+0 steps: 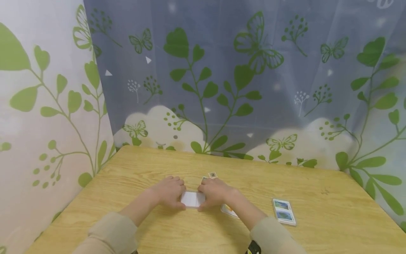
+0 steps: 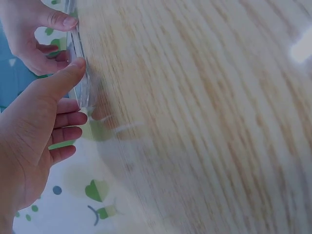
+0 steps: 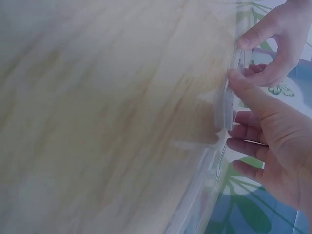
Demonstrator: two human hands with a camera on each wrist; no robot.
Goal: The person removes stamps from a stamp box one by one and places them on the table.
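Note:
A flat, clear-edged plastic case (image 1: 192,199) lies low over the table, a white face upward with a thin line across it. My left hand (image 1: 169,193) grips its left end between thumb and fingers. At the opposite end my right hand (image 1: 215,192) pinches it the same way. From the left wrist, the case (image 2: 84,90) appears edge-on, the left hand (image 2: 39,117) near and the right one farther off. The right wrist view shows the right hand (image 3: 278,131) with its thumb on the case's near edge (image 3: 225,109). The case's underside is hidden.
Right of the hands lies a flat case with two landscape pictures (image 1: 284,211). A card-like piece with an orange picture (image 1: 229,210) is partly hidden under the right forearm. Beyond the right hand sits a small square piece (image 1: 212,175). Patterned curtains surround the wooden table (image 1: 142,165).

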